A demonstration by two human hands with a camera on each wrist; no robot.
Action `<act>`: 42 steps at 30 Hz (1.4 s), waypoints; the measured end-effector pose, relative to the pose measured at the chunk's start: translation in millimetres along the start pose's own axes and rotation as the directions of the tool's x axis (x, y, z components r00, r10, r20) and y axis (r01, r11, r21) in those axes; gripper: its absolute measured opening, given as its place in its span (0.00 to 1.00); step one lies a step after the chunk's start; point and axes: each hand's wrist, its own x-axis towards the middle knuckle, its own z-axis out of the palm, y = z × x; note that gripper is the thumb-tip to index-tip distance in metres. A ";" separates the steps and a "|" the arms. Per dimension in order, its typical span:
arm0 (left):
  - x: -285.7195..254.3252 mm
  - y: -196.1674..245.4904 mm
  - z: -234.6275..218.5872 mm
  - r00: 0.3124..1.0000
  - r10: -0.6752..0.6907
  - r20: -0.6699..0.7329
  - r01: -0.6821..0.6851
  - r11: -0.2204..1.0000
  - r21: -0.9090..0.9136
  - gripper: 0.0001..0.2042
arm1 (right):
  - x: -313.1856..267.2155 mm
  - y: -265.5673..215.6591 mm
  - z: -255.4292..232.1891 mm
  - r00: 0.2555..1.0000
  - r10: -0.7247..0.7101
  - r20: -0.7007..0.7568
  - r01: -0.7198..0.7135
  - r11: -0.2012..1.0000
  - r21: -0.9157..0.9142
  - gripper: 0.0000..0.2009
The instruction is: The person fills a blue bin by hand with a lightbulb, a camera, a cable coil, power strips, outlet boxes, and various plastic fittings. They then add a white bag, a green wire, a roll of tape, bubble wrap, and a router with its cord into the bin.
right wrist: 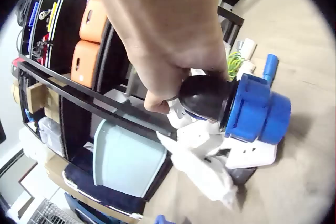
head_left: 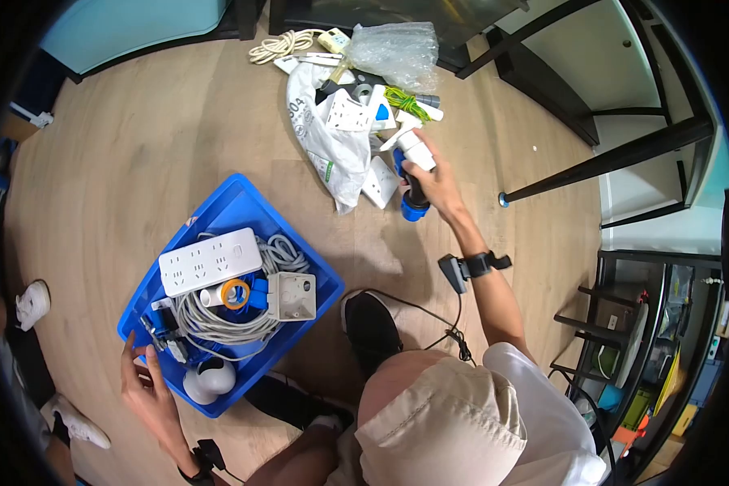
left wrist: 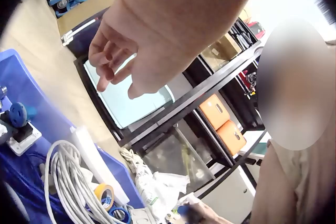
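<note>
My right hand point(head_left: 439, 185) is out over the floor beside the pile, gripping a black pipe fitting with a blue collar point(right wrist: 257, 109). A white cylindrical piece point(head_left: 415, 151) shows at its fingertips in the head view. My left hand point(head_left: 147, 394) is at the near left edge of the blue bin point(head_left: 320, 263), fingers loosely bent with nothing held; the left wrist view shows the same hand point(left wrist: 139, 61). Inside the bin are a white power strip point(head_left: 211, 262), a coiled grey cable point(head_left: 219, 326), an orange tape roll point(head_left: 236, 283), a square box point(head_left: 292, 296) and a white rounded device point(head_left: 211, 379).
On the floor ahead lie a white plastic bag point(head_left: 320, 146), bubble wrap point(head_left: 393, 53), socket panels point(head_left: 380, 183), green-yellow wire point(head_left: 405, 103) and a cream cable point(head_left: 282, 46). A black table leg point(head_left: 607, 166) slants at right. Another person's shoes point(head_left: 81, 425) are at left.
</note>
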 end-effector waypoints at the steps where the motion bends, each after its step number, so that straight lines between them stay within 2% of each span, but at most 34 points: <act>1: 0.4 2.1 0.3 1.000 -0.009 -0.003 0.009 1.000 0.010 0.19 | -3.9 -6.0 -2.7 1.000 -0.022 0.006 0.022 0.999 0.027 0.33; 3: 0.7 8.1 -1.6 0.999 0.030 0.027 -0.029 0.999 -0.033 0.17 | -22.9 -47.7 7.7 0.995 -0.083 -0.050 0.084 0.996 0.016 0.34; 4: 1.6 14.4 -4.6 0.994 -0.076 0.082 0.079 0.997 -0.027 0.16 | -24.4 -49.0 4.9 0.974 -0.217 -0.073 0.201 0.963 -0.180 0.36; 5: 1.2 17.4 -3.5 0.991 -0.099 0.086 0.108 0.989 -0.102 0.16 | -37.4 -76.9 12.0 0.990 -0.134 -0.036 0.130 0.986 -0.100 0.37; 6: 1.1 25.3 -4.3 0.998 -0.041 0.054 0.047 0.992 -0.115 0.16 | -34.5 -86.6 18.5 0.932 -0.358 0.049 0.360 0.906 -0.223 0.38; 7: 2.5 30.6 -7.3 0.999 -0.018 0.051 0.022 0.997 -0.081 0.15 | -48.2 -97.9 27.4 0.977 -0.204 0.058 0.203 0.979 0.031 0.38; 9: 0.4 29.8 -10.4 1.000 -0.009 -0.007 0.009 0.999 -0.045 0.15 | -58.6 -121.1 37.6 0.955 -0.141 0.260 0.132 0.990 0.054 0.39; 10: -1.6 24.2 -10.4 0.999 0.013 -0.052 -0.017 0.997 -0.073 0.14 | -63.2 -130.0 50.9 0.926 -0.159 0.341 0.146 0.987 0.063 0.41; 11: -2.8 20.0 -13.6 0.997 0.006 -0.073 -0.013 0.995 -0.095 0.14 | -67.9 -138.2 62.5 0.894 -0.179 0.411 0.166 0.984 0.066 0.42; 12: -6.1 14.8 -18.5 0.997 -0.041 -0.063 0.036 0.996 -0.081 0.14 | -75.0 -146.3 76.2 0.865 -0.118 0.488 0.126 0.992 0.018 0.41; 13: -6.0 8.0 -23.3 0.995 -0.076 -0.059 0.072 0.994 -0.081 0.15 | -75.3 -151.0 92.4 0.760 -0.311 0.571 0.433 0.897 -0.088 0.39; 15: -10.7 -2.5 -30.6 0.991 -0.126 -0.044 0.123 0.990 -0.065 0.16 | -80.8 -173.2 136.2 0.562 -0.244 0.790 0.458 0.888 -0.051 0.37; 17: -18.5 -13.0 -33.2 0.986 -0.167 -0.023 0.166 0.984 -0.069 0.17 | -79.7 -173.5 186.0 0.285 -0.384 0.878 0.612 0.778 0.142 0.36; 19: -27.5 -25.6 -28.0 0.960 -0.244 0.141 0.276 0.912 -0.303 0.21 | -103.3 -166.7 220.3 0.279 -0.283 0.918 0.508 0.854 0.109 0.34; 20: -32.3 -27.5 -23.7 0.938 -0.234 0.256 0.325 0.851 -0.414 0.25 | -114.6 -159.3 236.9 0.217 -0.312 0.925 0.554 0.820 0.147 0.34; 21: -33.7 -26.9 -17.3 0.937 -0.237 0.255 0.328 0.847 -0.418 0.25 | -125.3 -149.9 252.9 0.151 -0.338 0.929 0.597 0.780 0.187 0.35; 23: -37.7 -26.0 -4.4 0.880 -0.248 0.406 0.473 0.535 -0.700 0.27 | -147.5 -131.8 278.8 0.041 -0.329 0.943 0.729 0.655 0.197 0.39; 24: -41.0 -42.2 12.1 0.841 -0.327 0.431 0.538 0.421 -0.730 0.27 | -155.0 -115.2 292.3 0.023 -0.388 0.921 0.794 0.567 0.219 0.41; 25: -38.4 -51.5 18.5 0.844 -0.319 0.431 0.534 0.420 -0.734 0.27 | -161.5 -104.5 302.6 0.021 -0.416 0.909 0.828 0.517 0.217 0.42; 27: -34.1 -64.4 25.4 0.802 -0.256 0.540 0.591 0.470 -0.656 0.24 | -174.1 -76.5 319.5 0.035 -0.499 0.866 0.871 0.440 0.218 0.37; 28: -32.1 -66.8 28.6 0.799 -0.281 0.532 0.593 0.519 -0.615 0.18 | -181.8 -65.4 327.6 0.024 -0.539 0.842 0.936 0.307 0.170 0.34; 29: -31.3 -73.0 32.0 0.798 -0.279 0.533 0.593 0.520 -0.615 0.18 | -187.8 -56.7 334.2 0.007 -0.578 0.816 0.979 0.169 0.111 0.30; 30: -32.7 -82.6 36.5 0.823 -0.308 0.478 0.567 0.511 -0.646 0.16 | -190.7 -49.1 337.4 -0.035 -0.582 0.813 0.989 0.094 0.110 0.25; 31: -30.7 -91.7 40.3 0.844 -0.331 0.421 0.536 0.505 -0.677 0.13 | -192.5 -43.7 338.0 -0.060 -0.594 0.803 0.988 0.082 0.134 0.25; 32: -26.7 -101.1 41.9 0.836 -0.404 0.371 0.542 0.502 -0.674 0.10 | -194.5 -39.6 338.5 -0.076 -0.593 0.802 0.988 0.062 0.139 0.25; 33: -21.8 -111.7 48.4 0.859 -0.443 0.256 0.489 0.564 -0.666 0.10 | -198.9 -37.3 337.5 -0.092 -0.589 0.803 0.988 0.046 0.147 0.25; 34: -15.1 -117.2 54.8 0.902 -0.404 0.151 0.403 0.665 -0.628 0.10 | -200.4 -36.0 335.2 -0.128 -0.563 0.816 0.982 0.046 0.185 0.23; 35: -9.8 -122.9 59.3 0.934 -0.354 0.045 0.314 0.755 -0.576 0.10 | -202.9 -33.7 332.2 -0.131 -0.563 0.816 0.981 0.042 0.187 0.23; 36: -5.3 -118.3 58.9 0.933 -0.356 0.043 0.314 0.754 -0.577 0.10 | -207.0 -31.4 328.0 -0.179 -0.549 0.816 0.974 0.020 0.227 0.22; 37: 1.7 -111.4 61.0 0.956 -0.287 -0.069 0.231 0.874 -0.427 0.13 | -208.1 -30.7 324.5 -0.226 -0.535 0.814 0.965 -0.006 0.264 0.21; 38: 7.7 -106.4 64.1 0.966 -0.197 -0.165 0.152 0.955 -0.254 0.15 | -209.3 -30.4 319.1 -0.306 -0.503 0.808 0.946 -0.061 0.320 0.20; 39: 12.0 -106.5 68.4 0.966 -0.200 -0.165 0.154 0.954 -0.256 0.15 | -210.1 -24.4 315.1 -0.307 -0.500 0.810 0.945 -0.061 0.322 0.20; 41: 24.5 -110.8 78.2 0.973 -0.036 -0.226 0.016 0.996 -0.086 0.19 | -207.3 -8.7 310.3 -0.511 -0.446 0.735 0.855 -0.173 0.489 0.19; 42: 27.4 -114.8 81.3 0.989 -0.036 -0.145 0.030 0.999 -0.040 0.23 | -200.3 -12.5 308.2 -0.561 -0.404 0.723 0.827 -0.252 0.502 0.19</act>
